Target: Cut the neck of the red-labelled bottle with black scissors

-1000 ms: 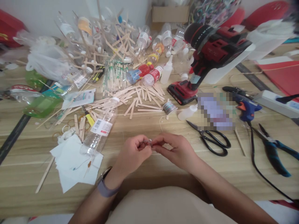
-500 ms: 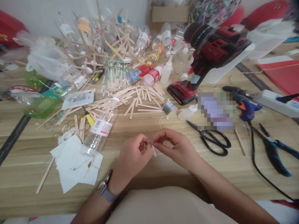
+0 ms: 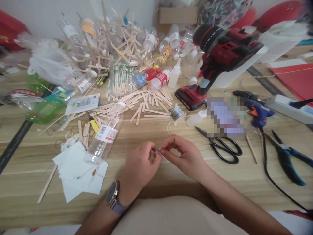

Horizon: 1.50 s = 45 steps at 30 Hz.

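Note:
My left hand (image 3: pixel 144 163), with a watch (image 3: pixel 112 192) on its wrist, is closed in a pinch. Its fingertips meet those of my right hand (image 3: pixel 183 156), also pinched, above the near middle of the table. Between them is a thin strand (image 3: pixel 158 150), tiny and partly hidden by the fingers. Just beyond the right hand lies a spool of thread (image 3: pixel 178 112), from which a loose end curves down toward that hand. Black-handled scissors (image 3: pixel 223 148) lie right of it. To the left, a clear plastic bottle (image 3: pixel 104 137) rests partly on white paper (image 3: pixel 78 176).
Wooden sticks (image 3: pixel 137 98) and plastic bottles (image 3: pixel 161 80) crowd the back. A red cordless drill (image 3: pixel 207 68) stands right of centre, near a small white squeeze bottle (image 3: pixel 196 118). Farther right are a blue glue gun (image 3: pixel 260 112) with its cable, pliers (image 3: pixel 288 160) and a power strip (image 3: pixel 286 106).
My left hand has rolled slightly, bringing the watch face into fuller view. The white strip that hung below the fingertips is now out of sight. My right hand has barely moved.

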### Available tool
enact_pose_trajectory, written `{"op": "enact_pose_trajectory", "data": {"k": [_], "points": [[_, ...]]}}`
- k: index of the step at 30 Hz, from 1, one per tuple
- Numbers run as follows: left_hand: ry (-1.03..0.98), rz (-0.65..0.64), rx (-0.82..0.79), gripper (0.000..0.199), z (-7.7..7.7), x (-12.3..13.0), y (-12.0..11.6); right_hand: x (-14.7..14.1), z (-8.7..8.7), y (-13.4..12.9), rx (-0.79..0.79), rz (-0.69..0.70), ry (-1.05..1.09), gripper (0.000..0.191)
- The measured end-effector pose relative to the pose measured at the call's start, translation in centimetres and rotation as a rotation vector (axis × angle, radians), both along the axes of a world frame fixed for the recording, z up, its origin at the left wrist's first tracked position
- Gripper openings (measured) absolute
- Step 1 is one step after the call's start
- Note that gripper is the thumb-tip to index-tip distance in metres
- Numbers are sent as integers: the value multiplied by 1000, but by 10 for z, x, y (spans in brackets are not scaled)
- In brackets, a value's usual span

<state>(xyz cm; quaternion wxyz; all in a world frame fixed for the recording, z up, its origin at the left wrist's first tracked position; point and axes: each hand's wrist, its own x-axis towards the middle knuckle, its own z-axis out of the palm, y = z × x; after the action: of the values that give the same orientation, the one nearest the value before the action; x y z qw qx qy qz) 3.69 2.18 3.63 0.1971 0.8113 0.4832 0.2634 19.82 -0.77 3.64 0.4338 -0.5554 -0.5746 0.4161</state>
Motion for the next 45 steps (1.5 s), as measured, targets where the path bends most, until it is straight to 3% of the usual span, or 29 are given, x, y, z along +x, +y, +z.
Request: {"op": "enact_pose_trajectory", "data": {"k": [12, 26, 32, 40, 45], "points": [[-46, 36, 44, 8, 1, 0, -1, -1, 1, 0, 89, 7, -50, 3], [-111, -12, 103, 11, 2, -1, -4, 0, 5, 6, -319, 77, 513, 28], [-87, -20, 96, 11, 0, -2, -5, 1, 5, 8, -434, 89, 560, 24], [-53, -64, 203, 13, 1, -1, -4, 2, 5, 9, -469, 72, 574, 22], [-33, -77, 178, 14, 1, -2, -4, 1, 5, 9, -450, 73, 519, 21]]}}
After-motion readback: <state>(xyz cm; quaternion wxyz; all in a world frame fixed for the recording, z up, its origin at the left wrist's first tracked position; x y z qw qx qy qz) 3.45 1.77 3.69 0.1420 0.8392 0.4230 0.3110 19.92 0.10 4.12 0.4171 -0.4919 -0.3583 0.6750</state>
